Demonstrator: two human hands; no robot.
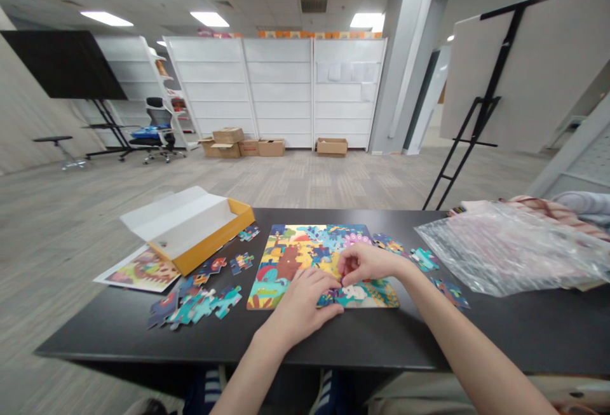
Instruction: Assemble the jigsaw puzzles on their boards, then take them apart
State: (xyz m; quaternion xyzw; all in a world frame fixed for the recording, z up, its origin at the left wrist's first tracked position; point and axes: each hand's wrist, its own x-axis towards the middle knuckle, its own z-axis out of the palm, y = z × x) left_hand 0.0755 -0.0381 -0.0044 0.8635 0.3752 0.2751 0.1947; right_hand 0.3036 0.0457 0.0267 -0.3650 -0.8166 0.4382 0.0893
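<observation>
A colourful jigsaw puzzle (281, 262) with animal pictures lies flat in the middle of the black table. My left hand (309, 300) rests on its lower part, fingers stretched out over the pieces. Over the puzzle's right half, my right hand (361, 262) has its fingers curled and pinched together, the tips touching down close to my left fingertips. Whatever sits in that pinch is hidden by the fingers. Loose puzzle pieces (204, 304) are heaped left of the puzzle, and more loose pieces (424, 258) lie to its right.
A yellow box (210, 240) with its white lid raised stands at the table's left, beside a printed picture sheet (140, 270). Clear plastic packaging (509, 246) and folded cloth (534, 208) occupy the right side. The black table's (190, 345) front edge runs close to my body.
</observation>
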